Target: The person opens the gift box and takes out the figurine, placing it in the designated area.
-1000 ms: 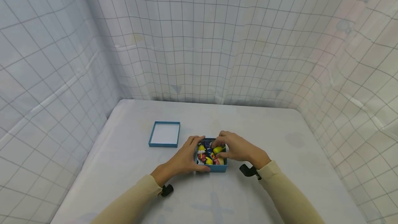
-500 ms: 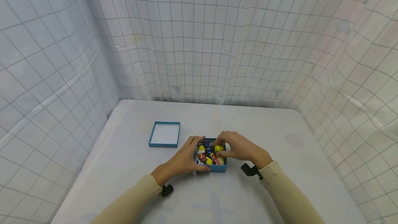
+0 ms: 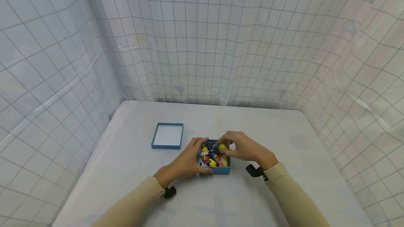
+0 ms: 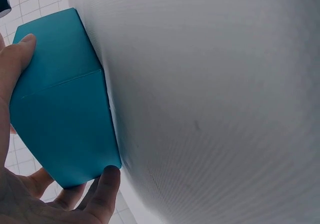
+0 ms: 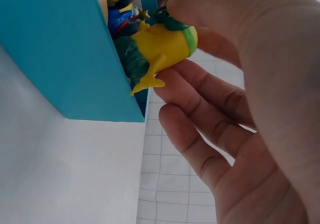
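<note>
A teal open-topped box [image 3: 221,171] full of small toy figurines [image 3: 213,163] stands on the white table. My left hand [image 3: 187,160] grips its left side, thumb along the front wall and fingers at the far corner; the left wrist view shows thumb and fingers round the box [image 4: 67,126]. My right hand [image 3: 241,147] is at the box's right side. Between thumb and fingers it pinches a yellow and green toy figurine [image 5: 167,46], tilted, its dark green part at the rim. Beside that figurine, a blue-clad figurine [image 5: 120,21] shows inside the box.
A shallow teal-edged lid [image 3: 167,136], white inside, lies on the table left of and behind the box. White grid-patterned curtains [image 3: 202,45] hang behind the table and at both sides.
My right hand has lifted slightly and shifted a little to the right, with the yellow and green figurine between its fingers. The left hand and the box stay in place.
</note>
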{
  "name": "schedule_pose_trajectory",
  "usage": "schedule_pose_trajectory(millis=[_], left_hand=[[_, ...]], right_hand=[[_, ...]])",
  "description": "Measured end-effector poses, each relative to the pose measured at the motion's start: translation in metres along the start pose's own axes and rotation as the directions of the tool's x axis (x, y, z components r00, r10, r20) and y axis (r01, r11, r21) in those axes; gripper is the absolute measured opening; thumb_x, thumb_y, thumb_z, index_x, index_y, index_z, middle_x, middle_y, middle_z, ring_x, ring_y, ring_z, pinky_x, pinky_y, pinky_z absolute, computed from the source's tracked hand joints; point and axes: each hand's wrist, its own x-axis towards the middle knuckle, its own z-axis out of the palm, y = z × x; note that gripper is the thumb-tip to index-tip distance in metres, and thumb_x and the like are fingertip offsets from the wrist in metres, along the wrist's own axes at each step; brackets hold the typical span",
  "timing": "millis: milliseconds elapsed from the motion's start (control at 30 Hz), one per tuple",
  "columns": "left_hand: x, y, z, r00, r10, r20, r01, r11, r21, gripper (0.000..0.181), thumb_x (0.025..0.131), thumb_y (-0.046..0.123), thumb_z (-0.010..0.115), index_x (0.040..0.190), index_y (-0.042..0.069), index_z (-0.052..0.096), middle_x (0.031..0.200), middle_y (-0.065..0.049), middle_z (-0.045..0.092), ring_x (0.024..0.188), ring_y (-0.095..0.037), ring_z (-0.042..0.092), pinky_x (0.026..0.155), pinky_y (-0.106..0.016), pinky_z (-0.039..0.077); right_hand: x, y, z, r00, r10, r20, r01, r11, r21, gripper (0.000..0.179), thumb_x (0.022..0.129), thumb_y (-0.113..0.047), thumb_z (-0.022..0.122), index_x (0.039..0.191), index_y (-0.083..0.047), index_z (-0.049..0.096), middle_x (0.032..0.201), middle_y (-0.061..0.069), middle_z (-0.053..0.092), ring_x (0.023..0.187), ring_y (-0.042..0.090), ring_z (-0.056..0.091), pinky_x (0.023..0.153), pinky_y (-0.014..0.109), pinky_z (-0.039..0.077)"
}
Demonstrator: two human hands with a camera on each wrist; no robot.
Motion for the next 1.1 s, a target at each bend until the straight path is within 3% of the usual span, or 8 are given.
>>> schedule_pose_trajectory(millis=[300, 533, 800, 967, 1100], left_hand=[[0.0, -0.001, 0.001, 1.0, -0.01, 0.001, 0.01, 1.0, -0.003, 0.123, 0.088, 0.053, 0.104, 0.182, 0.015, 0.034, 0.178, -0.016, 0.042, 0.155, -0.035, 0.057, 0.131, -0.062, 0.052], [0.0, -0.001, 0.001, 1.0, -0.01, -0.003, 0.01, 1.0, 0.003, 0.123, 0.088, 0.052, 0.104, 0.182, 0.014, 0.034, 0.177, -0.017, 0.043, 0.154, -0.036, 0.057, 0.131, -0.063, 0.052], [-0.001, 0.0, 0.001, 1.0, -0.013, -0.007, 0.013, 1.0, -0.008, 0.123, 0.088, 0.052, 0.104, 0.182, 0.015, 0.035, 0.177, -0.017, 0.043, 0.155, -0.037, 0.057, 0.131, -0.064, 0.053], [-0.001, -0.002, 0.002, 1.0, -0.009, -0.014, 0.009, 1.0, 0.0, 0.123, 0.088, 0.052, 0.104, 0.182, 0.015, 0.035, 0.177, -0.017, 0.043, 0.154, -0.037, 0.057, 0.129, -0.064, 0.054], [-0.001, -0.002, 0.002, 1.0, -0.011, -0.014, 0.011, 1.0, -0.006, 0.122, 0.088, 0.052, 0.104, 0.182, 0.016, 0.035, 0.176, -0.017, 0.044, 0.153, -0.036, 0.058, 0.129, -0.064, 0.054]], right_hand=[[-0.003, 0.003, -0.006, 0.999, -0.012, -0.038, 0.012, 1.0, 0.0, 0.033, 0.108, -0.021, 0.087, 0.141, -0.02, 0.085, 0.122, -0.003, 0.079, 0.106, 0.015, 0.072, 0.095, 0.051, 0.069], [-0.004, 0.006, -0.011, 0.996, -0.047, -0.079, 0.044, 0.998, -0.041, 0.034, 0.105, -0.016, 0.089, 0.139, -0.017, 0.086, 0.12, 0.001, 0.078, 0.103, 0.015, 0.074, 0.091, 0.051, 0.07], [-0.005, 0.01, -0.017, 0.987, -0.09, -0.134, 0.084, 0.995, -0.049, 0.032, 0.103, -0.009, 0.089, 0.135, -0.01, 0.087, 0.12, 0.003, 0.079, 0.1, 0.015, 0.074, 0.089, 0.037, 0.07], [-0.006, 0.011, -0.02, 0.987, -0.071, -0.144, 0.066, 0.997, -0.042, 0.033, 0.103, -0.006, 0.087, 0.135, -0.013, 0.087, 0.123, 0.004, 0.081, 0.101, 0.014, 0.075, 0.092, 0.043, 0.071], [-0.006, 0.012, -0.022, 0.988, -0.043, -0.15, 0.036, 0.998, -0.05, 0.033, 0.105, -0.005, 0.086, 0.136, -0.016, 0.087, 0.125, 0.002, 0.081, 0.102, 0.014, 0.074, 0.09, 0.036, 0.069]])
